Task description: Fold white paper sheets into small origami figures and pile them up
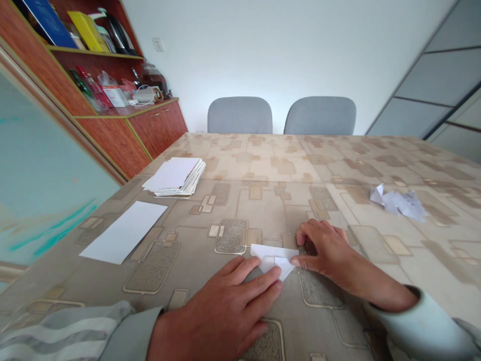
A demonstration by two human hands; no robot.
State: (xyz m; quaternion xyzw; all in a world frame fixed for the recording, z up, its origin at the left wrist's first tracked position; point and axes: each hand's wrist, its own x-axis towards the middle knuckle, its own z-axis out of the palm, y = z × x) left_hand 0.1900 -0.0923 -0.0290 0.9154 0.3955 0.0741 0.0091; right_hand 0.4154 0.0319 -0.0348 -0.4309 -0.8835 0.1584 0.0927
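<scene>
Folded white paper lies long axis sideways, left hand open, fingertips pressing its near edge, right hand narrowly pinching its right end.

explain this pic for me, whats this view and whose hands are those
There is no machine here: this is one picture, from a camera worn on a person's head, looking forward and down, so the two bare hands are that person's own. The left hand presses its fingertips on a folded piece of white paper, and the right hand touches the paper's other end. On the patterned table cover lie a stack of paper sheets, a single white sheet and a crumpled paper. Two grey chairs stand beyond.
</scene>
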